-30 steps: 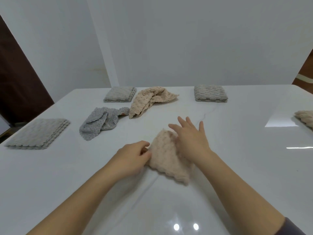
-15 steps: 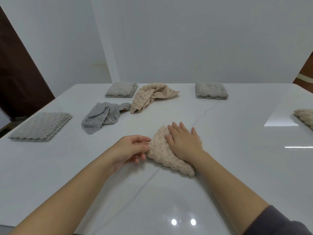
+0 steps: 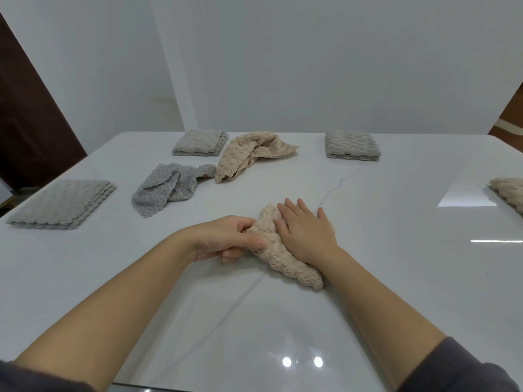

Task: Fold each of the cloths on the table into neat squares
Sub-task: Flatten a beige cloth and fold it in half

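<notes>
**Beige cloth pinned flat and pinched at its edge**

On the glossy white table (image 3: 368,292), near its middle, lies a partly folded beige fluffy cloth (image 3: 288,268) with a scalloped edge. The right grip (image 3: 307,233), a bare hand, lies flat on top of it with straight fingers, pressing down and clasping nothing. The left grip (image 3: 223,239) pinches the cloth's left edge, thumb on top and fingers curled underneath.

Further back, a crumpled grey dotted cloth (image 3: 165,190) lies just beside a crumpled beige textured cloth (image 3: 252,154); their ends look to be touching. At the left side of the table sits a flat folded grey square cloth (image 3: 62,203). Along the far edge are a smaller folded grey cloth (image 3: 199,142), close to the crumpled beige one, and, well apart to the right, a thick folded grey knobbly cloth (image 3: 352,145). Another beige cloth (image 3: 509,192) is cut off by the right border of the view; how it is folded cannot be told.
</notes>
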